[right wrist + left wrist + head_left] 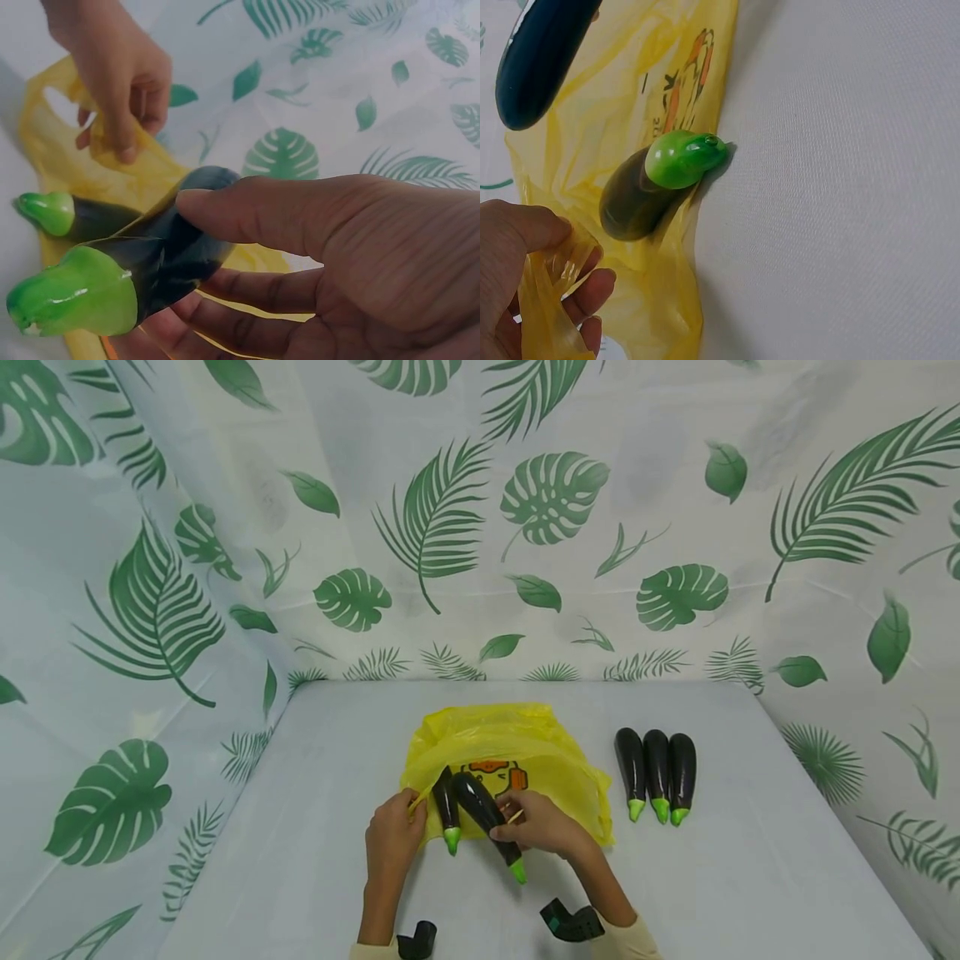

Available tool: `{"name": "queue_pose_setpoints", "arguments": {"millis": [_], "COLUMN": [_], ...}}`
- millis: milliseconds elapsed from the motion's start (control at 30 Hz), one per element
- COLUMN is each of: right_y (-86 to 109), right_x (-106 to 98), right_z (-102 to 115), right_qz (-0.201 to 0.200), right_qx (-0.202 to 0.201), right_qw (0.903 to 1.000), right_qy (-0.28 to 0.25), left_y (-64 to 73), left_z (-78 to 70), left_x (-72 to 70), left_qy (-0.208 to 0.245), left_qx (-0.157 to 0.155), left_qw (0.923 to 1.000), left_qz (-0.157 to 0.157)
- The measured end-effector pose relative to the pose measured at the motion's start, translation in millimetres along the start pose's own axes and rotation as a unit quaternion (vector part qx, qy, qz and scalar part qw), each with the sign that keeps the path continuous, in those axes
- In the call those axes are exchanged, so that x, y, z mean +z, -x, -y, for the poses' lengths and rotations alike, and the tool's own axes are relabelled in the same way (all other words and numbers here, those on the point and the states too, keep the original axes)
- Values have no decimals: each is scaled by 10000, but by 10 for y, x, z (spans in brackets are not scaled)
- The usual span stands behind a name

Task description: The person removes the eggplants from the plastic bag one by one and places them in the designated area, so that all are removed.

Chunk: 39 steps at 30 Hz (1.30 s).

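Note:
My left hand (pixel 395 831) pinches the edge of a yellow plastic bag (pixel 502 727) at its left side, lifting the mouth. In the right hand (pixel 543 822) is a dark eggplant (pixel 480 802) with a green stem end; thumb and fingers grip it, and its rounded end points into the bag's mouth. A second eggplant (pixel 447 814) lies at the opening, its upper part under the bag's edge and its green tip (pixel 682 159) poking out toward me. An orange and black cartoon print (pixel 491 772) shows on the bag.
Three more eggplants (pixel 657 775) lie side by side on the white table (pixel 750 885) to the right of the bag, green ends toward me. A leaf-patterned cloth (pixel 555 602) hangs behind the table and along both sides. Each wrist wears a black camera mount (pixel 572 922).

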State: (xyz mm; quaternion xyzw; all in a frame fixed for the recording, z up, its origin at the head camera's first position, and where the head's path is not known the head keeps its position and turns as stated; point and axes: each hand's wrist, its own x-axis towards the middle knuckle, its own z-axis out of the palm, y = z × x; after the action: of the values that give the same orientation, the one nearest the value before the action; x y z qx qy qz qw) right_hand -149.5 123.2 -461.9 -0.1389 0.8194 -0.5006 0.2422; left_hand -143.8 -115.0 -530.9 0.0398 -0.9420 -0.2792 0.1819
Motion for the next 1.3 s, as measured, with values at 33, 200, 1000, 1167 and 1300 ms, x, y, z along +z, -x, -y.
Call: {"name": "queue_pose_setpoints", "arguments": {"millis": [33,200,1000,1167,1300], "right_y": [4,18,301,378,428], "right_x": [-12,-59,-492,-636,-743], "right_z": [10,24,29,-20,-80], "right_qz": [-1,-53,-1317,-1774,-2111], "right_qx": [-25,-144,-159,-222,-232], "right_qw": [10000,9998,9904,9836,9770], "right_qy": [-39,-140,-392,-248,-211], "left_y": [-3,-10,18,18,5], "left_z": [-1,-1,13,1,-7], "left_x": [0,-3,-7,-18,-18], "left_qy": [5,28,-3,13,23], "left_qx": [-9,-14,13,11,-18], "left_qw": [10000,10000,10000,10000,10000], "left_qz": [2,17,23,26,47]}}
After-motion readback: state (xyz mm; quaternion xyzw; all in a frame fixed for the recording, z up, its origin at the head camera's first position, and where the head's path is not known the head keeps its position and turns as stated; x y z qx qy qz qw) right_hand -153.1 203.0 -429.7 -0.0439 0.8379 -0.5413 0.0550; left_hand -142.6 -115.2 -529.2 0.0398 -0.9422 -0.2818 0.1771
